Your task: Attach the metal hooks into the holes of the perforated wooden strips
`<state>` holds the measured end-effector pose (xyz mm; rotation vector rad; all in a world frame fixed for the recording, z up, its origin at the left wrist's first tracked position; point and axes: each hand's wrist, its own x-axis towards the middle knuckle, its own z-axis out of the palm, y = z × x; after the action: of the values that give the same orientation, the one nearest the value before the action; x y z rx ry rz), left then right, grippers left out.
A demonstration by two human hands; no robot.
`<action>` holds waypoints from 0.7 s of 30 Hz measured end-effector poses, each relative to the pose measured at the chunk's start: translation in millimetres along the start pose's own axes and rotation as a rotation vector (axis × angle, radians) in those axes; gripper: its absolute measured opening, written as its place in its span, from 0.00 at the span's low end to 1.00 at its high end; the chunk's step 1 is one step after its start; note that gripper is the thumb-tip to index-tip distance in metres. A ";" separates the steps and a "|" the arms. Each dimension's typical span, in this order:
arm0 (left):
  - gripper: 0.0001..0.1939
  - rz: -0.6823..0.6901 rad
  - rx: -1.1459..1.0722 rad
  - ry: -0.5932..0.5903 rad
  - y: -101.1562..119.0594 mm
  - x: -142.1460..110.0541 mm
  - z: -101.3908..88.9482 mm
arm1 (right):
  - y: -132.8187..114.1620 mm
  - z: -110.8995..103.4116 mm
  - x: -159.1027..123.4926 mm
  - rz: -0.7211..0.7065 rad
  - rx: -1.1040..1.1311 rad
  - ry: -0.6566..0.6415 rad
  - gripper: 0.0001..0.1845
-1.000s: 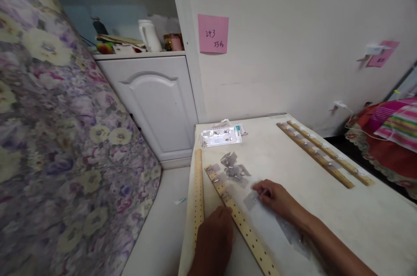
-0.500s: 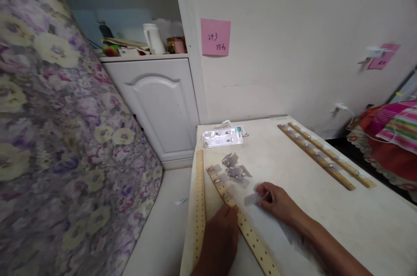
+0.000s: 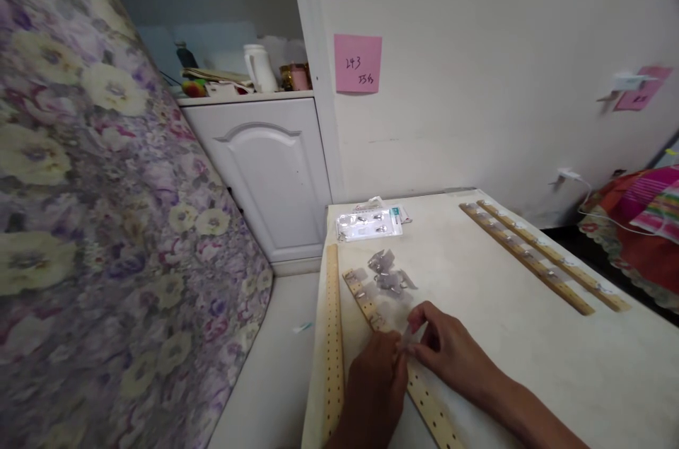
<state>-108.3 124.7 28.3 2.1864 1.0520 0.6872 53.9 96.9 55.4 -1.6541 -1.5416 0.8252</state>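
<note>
My right hand (image 3: pixel 450 343) pinches a small clear adhesive hook (image 3: pixel 407 337) between thumb and forefinger. Close against it, my left hand (image 3: pixel 374 382) is closed over a perforated wooden strip (image 3: pixel 432 417), its fingertips beside the clear piece. Whether they also touch that piece is hard to make out. Several clear-backed metal hooks (image 3: pixel 363 293) sit along the strip's far end. Just right of that end lies a loose pile of similar hooks (image 3: pixel 390 279). A second perforated strip (image 3: pixel 333 336) runs along the table's left edge.
Two wooden strips with hooks (image 3: pixel 530 254) lie at the table's right side. Clear blister packaging (image 3: pixel 368 224) rests near the back edge of the table (image 3: pixel 493 350). A white cabinet (image 3: pixel 265 180) and a floral curtain (image 3: pixel 111 223) stand to the left.
My right hand has moved left with the clear hook, up to my left hand over the strip. My left thumb now shows near the piece. The view has shifted slightly.
</note>
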 end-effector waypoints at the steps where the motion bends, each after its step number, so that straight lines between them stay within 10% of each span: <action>1: 0.11 -0.011 -0.027 0.003 1.5 0.1 -1.8 | -1.2 3.2 0.3 -0.007 0.005 -0.002 0.09; 11: 0.09 -0.442 -0.724 -0.001 -8.4 9.7 -4.7 | 7.2 2.9 -1.6 -0.058 0.132 0.043 0.04; 21: 0.11 -0.378 -0.820 -0.146 -11.3 8.5 -7.5 | 19.0 15.1 13.9 0.074 0.512 -0.082 0.13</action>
<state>-114.3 139.4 27.0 1.2729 0.8614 0.6216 52.6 111.4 31.5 -1.3149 -1.1929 1.2228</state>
